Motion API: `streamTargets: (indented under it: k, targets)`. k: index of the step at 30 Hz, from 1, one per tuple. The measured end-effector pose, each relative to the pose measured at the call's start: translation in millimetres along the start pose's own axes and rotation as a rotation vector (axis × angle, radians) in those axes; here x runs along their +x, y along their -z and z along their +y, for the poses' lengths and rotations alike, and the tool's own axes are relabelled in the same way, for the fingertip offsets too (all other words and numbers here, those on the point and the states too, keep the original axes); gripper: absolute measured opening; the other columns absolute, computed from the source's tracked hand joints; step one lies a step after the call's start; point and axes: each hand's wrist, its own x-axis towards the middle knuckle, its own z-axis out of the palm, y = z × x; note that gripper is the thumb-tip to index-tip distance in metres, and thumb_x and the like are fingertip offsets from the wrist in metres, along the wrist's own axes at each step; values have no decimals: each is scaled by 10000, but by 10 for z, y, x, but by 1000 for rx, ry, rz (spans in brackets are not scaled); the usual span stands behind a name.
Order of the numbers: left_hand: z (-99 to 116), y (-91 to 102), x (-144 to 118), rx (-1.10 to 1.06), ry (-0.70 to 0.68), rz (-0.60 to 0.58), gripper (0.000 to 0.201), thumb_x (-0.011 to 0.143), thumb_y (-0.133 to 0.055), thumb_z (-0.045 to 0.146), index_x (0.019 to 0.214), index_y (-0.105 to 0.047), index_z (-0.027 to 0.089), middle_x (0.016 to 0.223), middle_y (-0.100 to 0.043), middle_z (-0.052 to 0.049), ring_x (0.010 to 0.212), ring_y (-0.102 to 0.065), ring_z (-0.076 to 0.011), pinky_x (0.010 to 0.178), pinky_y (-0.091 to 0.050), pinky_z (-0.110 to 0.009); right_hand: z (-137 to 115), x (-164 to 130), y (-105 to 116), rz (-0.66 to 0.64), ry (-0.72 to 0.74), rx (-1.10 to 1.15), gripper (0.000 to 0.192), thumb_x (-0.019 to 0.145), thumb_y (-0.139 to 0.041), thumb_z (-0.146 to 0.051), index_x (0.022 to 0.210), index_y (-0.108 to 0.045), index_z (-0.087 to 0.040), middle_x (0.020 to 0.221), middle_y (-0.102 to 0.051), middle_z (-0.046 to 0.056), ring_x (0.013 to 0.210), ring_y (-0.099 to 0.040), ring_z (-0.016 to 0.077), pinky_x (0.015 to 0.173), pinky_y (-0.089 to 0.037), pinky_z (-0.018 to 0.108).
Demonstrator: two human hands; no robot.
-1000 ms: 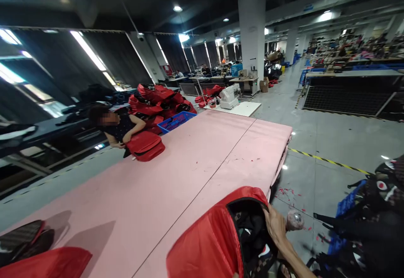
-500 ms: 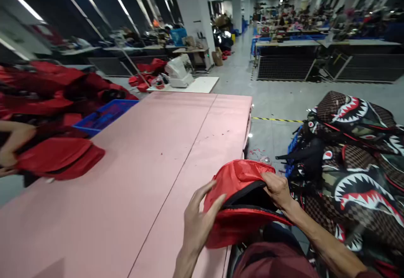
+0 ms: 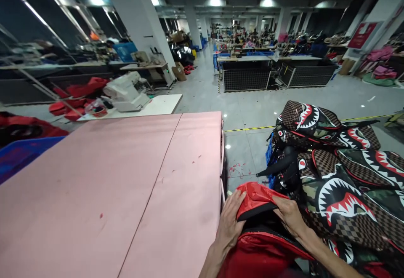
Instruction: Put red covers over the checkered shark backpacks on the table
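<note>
The pink-covered table (image 3: 120, 185) filled the left and centre of the view, its dark seam running away from the wearer. Off its right side lay a heap of shark-mouth backpacks (image 3: 344, 193), checked and camouflage-printed. A blue plastic crate (image 3: 28, 151) stood beyond the table's left edge.

The red bag (image 3: 259, 255) was next in size, in front of the wearer, just beside the table's right edge and near the heap. Its black-edged mouth gaped up and back toward the wearer; the mouth's long axis ran left to right, dipping to the right. The lower part left the frame, so the long axis of the whole bag could not be told.

Past the table's far end, a white sewing machine (image 3: 124, 92) sat on a white tabletop (image 3: 160, 105).

The left hand (image 3: 230, 219) pinched the left end of the bag's upper edge; the right hand (image 3: 290, 215) gripped the same edge farther right. Red scraps (image 3: 238, 169) dotted the floor.

Half a second earlier, the left fingers were spread at the bag's side, the bag overlapped the table's edge in view, and a co-worker's arm showed at left; that arm had since gone from view.
</note>
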Motion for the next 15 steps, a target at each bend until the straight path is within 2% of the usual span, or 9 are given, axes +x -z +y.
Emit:
streamTargets:
  k: [2,4,7,9,11,13,15]
  targets:
    - [-175,-11,208,-85,95,35,598,1025,-654,265,1621,-685,307,1663,-678,-90,1582,-618,-290,1367,-464,-550,142,196,-148,-80,-128,61,559,1203,-435,-510,843,-749,-219,741,-708,22,647,-672,174,612,-478,269]
    - [-309,2,373,-200,260,76,503,1000,-654,312,1481,-803,306,1520,-787,-79,1424,-744,-286,1284,-558,-478,248,471,-282,-164,-224,130,655,1179,-423,-610,723,-678,-215,674,-592,6,616,-546,159,601,-375,280]
    - [-421,77,608,-391,469,124,420,971,-703,506,1258,-907,276,1259,-889,-78,1208,-814,-304,1097,-650,-390,381,966,-426,-326,-300,302,712,1101,-492,-754,654,-570,-206,650,-454,-15,649,-377,148,619,-253,301]
    - [-477,129,772,-458,544,161,499,920,-739,664,1054,-927,222,1003,-880,-79,995,-795,-298,913,-649,-348,498,1281,-523,-477,-382,447,725,1003,-604,-830,639,-506,-211,626,-384,-27,663,-317,144,607,-220,303]
    - [-558,156,925,-488,617,184,640,854,-759,805,872,-886,178,810,-798,-66,812,-706,-256,759,-577,-320,660,1536,-685,-609,-488,577,737,923,-670,-856,619,-457,-220,606,-330,-34,642,-286,132,575,-194,297]
    - [-669,151,1043,-527,688,179,760,780,-766,913,775,-833,156,736,-740,-59,752,-644,-229,721,-521,-311,852,1715,-945,-641,-568,636,740,904,-644,-858,592,-413,-228,601,-296,-35,615,-266,118,558,-168,292]
    - [-782,128,1117,-572,785,166,852,657,-788,1002,676,-768,150,669,-693,-58,699,-609,-216,702,-495,-319,1042,1829,-1280,-614,-610,619,759,875,-612,-878,559,-348,-241,593,-270,-34,611,-256,114,561,-168,294]
